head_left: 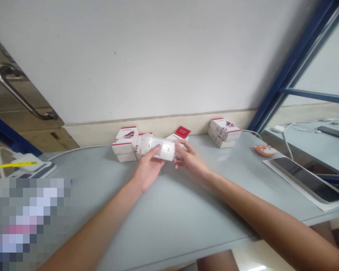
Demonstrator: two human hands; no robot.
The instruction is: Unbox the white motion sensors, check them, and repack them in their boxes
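Observation:
A white, rounded item in a clear plastic bag [167, 150] is held above the desk, in front of several small boxes. Around its lower side my left hand [150, 165] is closed, thumb lying on top. At the right end of the item, the curled fingers of my right hand [190, 158] grip the wrapping; some fingertips are blurred. Just behind stands an opened white box with a red flap [183, 131], partly hidden by the held item. To the left are stacked white boxes with red edges [125, 136].
More white boxes [225, 130] are stacked at the right by the wall. An orange and white mouse [264, 150] and a dark phone-like slab [307, 178] on a white sheet lie farther right. A power strip [42, 167] with white cables sits at the left.

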